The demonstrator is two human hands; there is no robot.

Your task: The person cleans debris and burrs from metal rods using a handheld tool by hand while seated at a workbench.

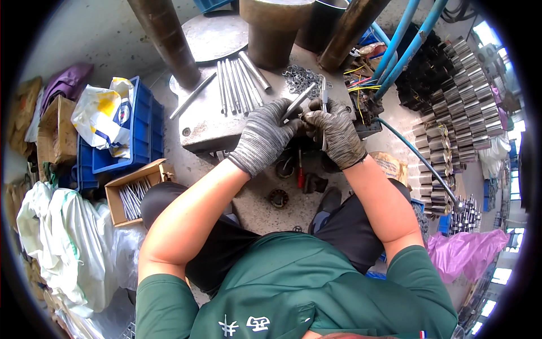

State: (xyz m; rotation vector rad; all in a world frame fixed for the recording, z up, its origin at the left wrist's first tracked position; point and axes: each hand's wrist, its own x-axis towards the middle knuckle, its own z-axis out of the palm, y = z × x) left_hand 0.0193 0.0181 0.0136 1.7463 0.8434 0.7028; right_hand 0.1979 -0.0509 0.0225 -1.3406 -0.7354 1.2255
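Note:
In a grey knitted glove, my left hand (265, 134) is closed round a bright metal rod (298, 100), which slants up to the right past the fingers. My right hand (337, 134), in a dirtier glove, grips a slim silver metal tool (324, 94) held upright; its exact kind is partly hidden by the fingers. Both hands meet over the near edge of a metal press table (206, 134). Just beyond them lies a pile of small dark metal rings (300, 79). Several more metal rods (236, 87) lie side by side to the left of the pile.
Thick steel posts (169, 42) and a round steel ram (274, 34) rise behind the table. At left stand a blue crate (148, 127) and a carton of rods (134, 198). Blue hoses (402, 48) and stacked metal cylinders (451, 107) are at right. A red-handled tool (300, 176) is below.

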